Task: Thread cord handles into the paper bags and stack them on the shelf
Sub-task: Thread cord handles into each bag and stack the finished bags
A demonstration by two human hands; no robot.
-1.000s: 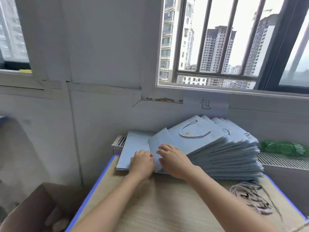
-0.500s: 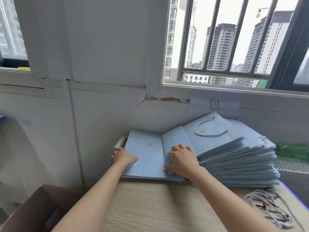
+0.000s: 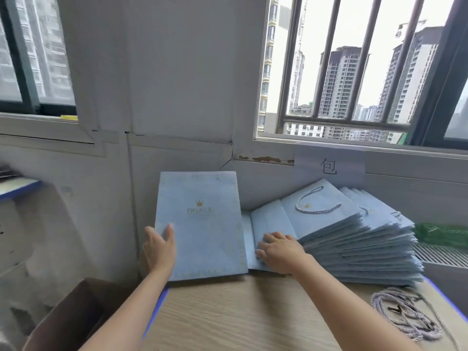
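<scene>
Now left hand (image 3: 159, 245) grips bag (image 3: 202, 224) edge, tilted upright.

Matt pale-blue paper bag (image 3: 202, 224), twisted cord bundle (image 3: 405, 312), wood-grain laminate tabletop (image 3: 240, 315)
</scene>
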